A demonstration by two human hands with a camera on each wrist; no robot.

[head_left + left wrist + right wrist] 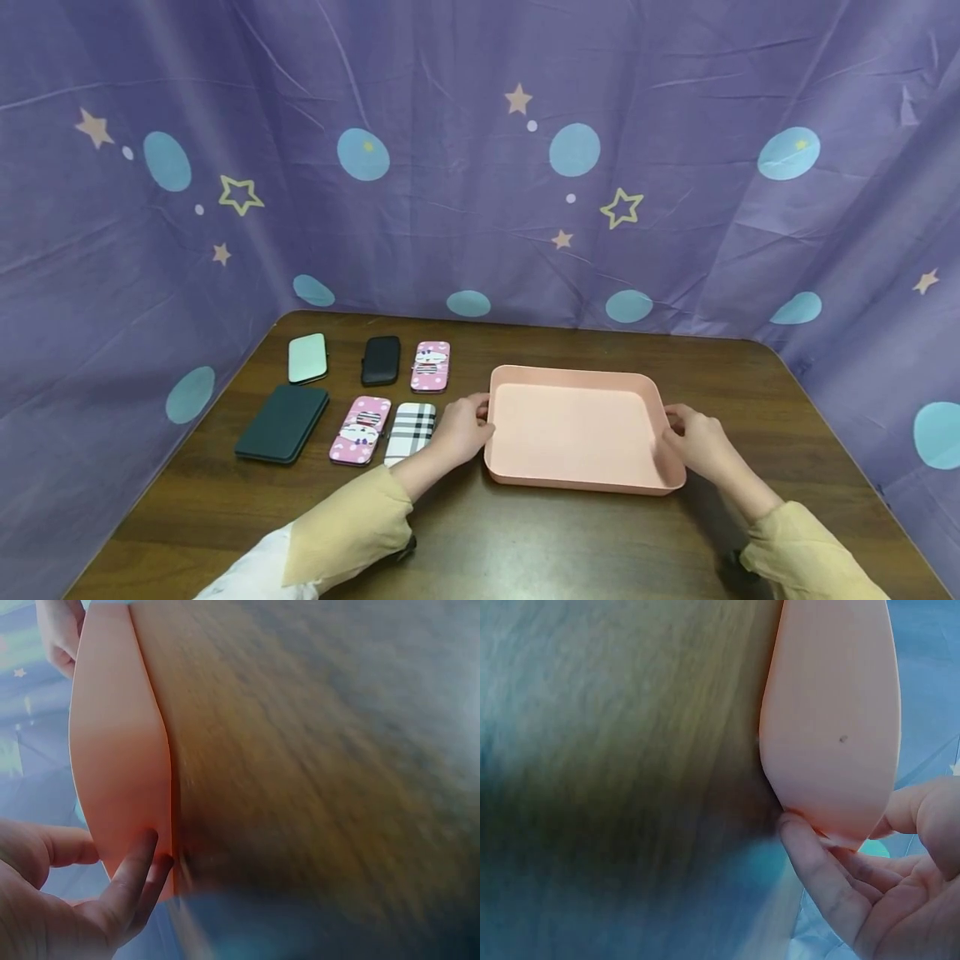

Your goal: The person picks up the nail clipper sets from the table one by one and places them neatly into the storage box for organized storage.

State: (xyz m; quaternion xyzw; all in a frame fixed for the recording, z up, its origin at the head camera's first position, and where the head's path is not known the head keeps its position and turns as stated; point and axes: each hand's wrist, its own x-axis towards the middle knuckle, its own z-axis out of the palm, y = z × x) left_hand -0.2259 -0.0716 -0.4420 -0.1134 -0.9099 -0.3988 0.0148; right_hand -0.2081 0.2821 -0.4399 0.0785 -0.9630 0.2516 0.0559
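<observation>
Pale pink, rectangular and round-cornered, the shallow open-topped tray (573,433) was right of the middle of the brown wood-grain table (570,542); whether its base touched the wood or hung just above it could not be told. The left hand (459,429) pinched the tray's left wall between thumb and fingers, and the right hand (699,440) gripped the right wall likewise, with fingertips at the outer bottom edge. One small dark speck (843,739) marked the outer wall in the right wrist view.

Wood surface showed on all four sides of the tray — a band behind it up to the table's back edge, a broader stretch in front. Room was tightest on the left, where the left hand was just beside a white rectangular case with black and grey plaid (411,429), partly hidden by the forearm. Next to that lay a pink case printed with a white cat (361,431), then a larger flat dark green case (282,423) near the left edge. Behind these lay a mint-green case (307,358), a black case (381,361) and a second pink cat-print case (431,367). Any lettering on the six was too small to read.

Pale yellow sleeves (348,533) covered both forearms. Purple curtain fabric (465,75) with blue ovals and stars hung beyond the table.
</observation>
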